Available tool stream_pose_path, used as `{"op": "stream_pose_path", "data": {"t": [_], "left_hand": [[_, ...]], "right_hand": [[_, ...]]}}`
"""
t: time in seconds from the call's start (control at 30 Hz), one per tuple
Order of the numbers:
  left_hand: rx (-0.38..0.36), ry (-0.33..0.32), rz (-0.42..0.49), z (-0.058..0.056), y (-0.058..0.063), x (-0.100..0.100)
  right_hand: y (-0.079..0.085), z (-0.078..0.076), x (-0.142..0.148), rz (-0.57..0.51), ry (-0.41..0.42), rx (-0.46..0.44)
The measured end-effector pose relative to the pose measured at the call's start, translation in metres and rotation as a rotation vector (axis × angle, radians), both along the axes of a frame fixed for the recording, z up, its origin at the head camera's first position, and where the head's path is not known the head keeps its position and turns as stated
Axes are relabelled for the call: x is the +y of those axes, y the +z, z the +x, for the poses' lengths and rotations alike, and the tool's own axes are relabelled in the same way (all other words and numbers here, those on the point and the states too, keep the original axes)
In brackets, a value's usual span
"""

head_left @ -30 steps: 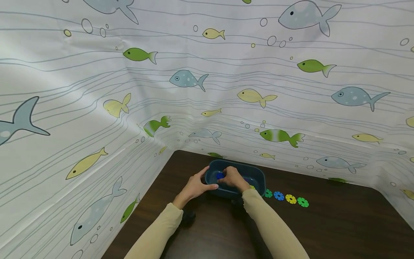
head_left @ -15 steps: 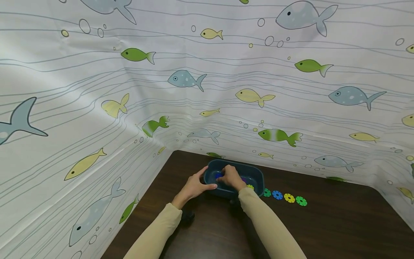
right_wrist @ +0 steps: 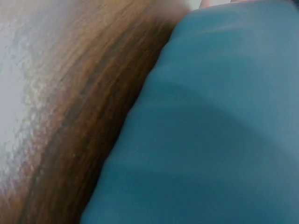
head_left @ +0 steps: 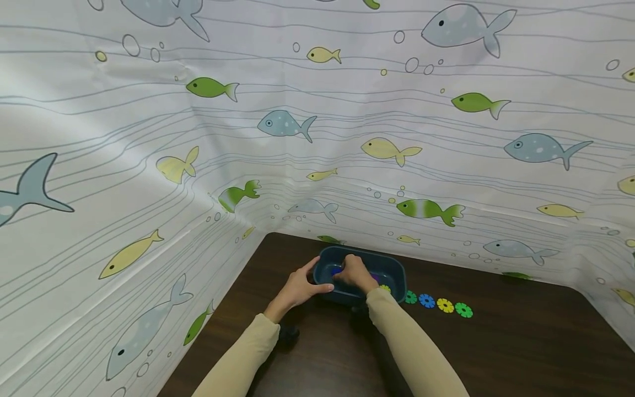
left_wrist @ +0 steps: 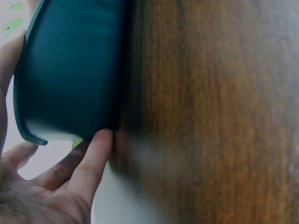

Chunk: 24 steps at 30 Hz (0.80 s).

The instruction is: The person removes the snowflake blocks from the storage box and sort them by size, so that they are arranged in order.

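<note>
A dark blue plastic basin [head_left: 401, 275] stands on the table near its far edge. My left hand [head_left: 297, 288] holds the basin's left end, thumb on the near side and the other fingers spread along the end wall; the left wrist view shows fingertips [left_wrist: 103, 136] low on the basin wall [left_wrist: 70, 70]. Inside the basin, my right hand [head_left: 356, 272] reaches down with bent fingers at a blue piece [head_left: 337, 271]. Whether they pinch it I cannot tell. A purple piece [head_left: 375, 277] and a yellow notched disc [head_left: 385, 288] also lie in there. The basin's outer wall [right_wrist: 210, 130] fills the right wrist view.
Right of the basin a row of notched plastic discs lies on the dark wooden table [head_left: 521, 342]: green [head_left: 410, 297], blue [head_left: 426, 300], yellow [head_left: 445, 305] and green [head_left: 463, 310]. A white fish-print sheet [head_left: 347, 110] walls the table's back and sides.
The right hand shifts slightly inside the basin, and more of the purple piece shows beside it. The left hand keeps its place on the basin, and the row of discs stays put.
</note>
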<state>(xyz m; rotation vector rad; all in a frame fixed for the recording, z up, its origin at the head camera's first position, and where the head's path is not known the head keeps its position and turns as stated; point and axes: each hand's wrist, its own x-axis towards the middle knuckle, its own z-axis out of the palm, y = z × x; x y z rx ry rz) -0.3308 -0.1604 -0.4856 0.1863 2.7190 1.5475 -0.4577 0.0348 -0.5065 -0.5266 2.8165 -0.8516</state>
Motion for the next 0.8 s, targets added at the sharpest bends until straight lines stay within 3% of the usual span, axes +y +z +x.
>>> {"op": "stream_pose_path", "data": {"t": [0.27,0.8], "left_hand": [[0.012,0.006,0.001,0.0,-0.002,0.0],[0.001,0.017,-0.015,0.0,-0.001,0.001]], "right_hand": [[0.038,0.039,0.006,-0.018,-0.043,0.071],[0.064,0.066,0.04,-0.199,-0.073,0.171]]}}
